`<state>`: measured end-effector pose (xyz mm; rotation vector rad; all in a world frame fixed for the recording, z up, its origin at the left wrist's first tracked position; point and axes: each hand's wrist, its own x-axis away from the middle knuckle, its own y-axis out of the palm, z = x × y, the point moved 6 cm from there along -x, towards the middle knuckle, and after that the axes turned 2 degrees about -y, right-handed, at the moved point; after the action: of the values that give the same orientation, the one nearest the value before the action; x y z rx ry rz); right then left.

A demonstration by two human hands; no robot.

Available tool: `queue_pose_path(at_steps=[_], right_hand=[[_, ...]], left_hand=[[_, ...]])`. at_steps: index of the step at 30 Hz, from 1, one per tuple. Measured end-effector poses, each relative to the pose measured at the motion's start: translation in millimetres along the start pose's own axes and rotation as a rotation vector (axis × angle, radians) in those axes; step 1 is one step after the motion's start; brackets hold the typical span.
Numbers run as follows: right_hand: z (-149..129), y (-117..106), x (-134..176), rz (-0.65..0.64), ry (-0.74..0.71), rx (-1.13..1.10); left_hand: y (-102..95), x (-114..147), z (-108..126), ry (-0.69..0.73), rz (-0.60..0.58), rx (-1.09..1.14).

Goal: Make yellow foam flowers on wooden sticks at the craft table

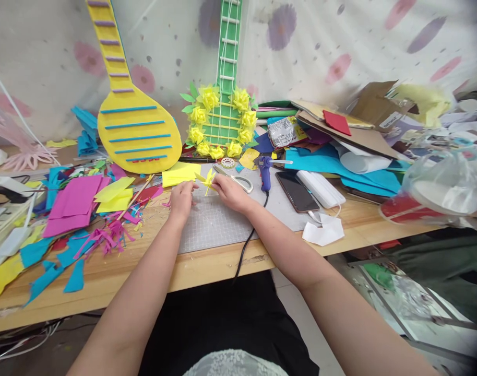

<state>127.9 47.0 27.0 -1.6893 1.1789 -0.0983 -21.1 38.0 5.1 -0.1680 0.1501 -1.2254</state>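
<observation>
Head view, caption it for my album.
Right hand holding yellow paper over a gray mat, green craft guitar edged with flowers behind.

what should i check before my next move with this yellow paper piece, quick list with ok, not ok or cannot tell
1. Yellow paper piece held: ok, the right hand has it between its fingers.
2. Left hand gripping it too: cannot tell, the hand is close but its fingertips are unclear.
3. Scissors close by: ok, just beyond the right hand.
4. Glue gun apart from both hands: ok, it lies to the right of the right hand.
5. Glue gun heated: cannot tell.
6. Black cord clear of the right forearm: not ok, it passes beneath.
</observation>
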Motion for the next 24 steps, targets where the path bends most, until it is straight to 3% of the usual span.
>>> queue_pose_path(at_steps=[8,12,19,24], right_hand=[[-8,7,2,-0.161,-0.076,0.112],[-11,7,3,-0.198,-0.104,0.125],[-7,8,1,-0.162,-0.076,0.153],[1,7,1,-0.126,0.016,0.069]], left_hand=[[12.1,5,-5,-0.081,-0.086,-0.101],[11.0,5,-8,-0.148,-0.068,-0.079],[10.2,5,-8,-0.113,-0.062,-0.066],[13.2,5,-9,-0.038,-0.118,-0.041]])
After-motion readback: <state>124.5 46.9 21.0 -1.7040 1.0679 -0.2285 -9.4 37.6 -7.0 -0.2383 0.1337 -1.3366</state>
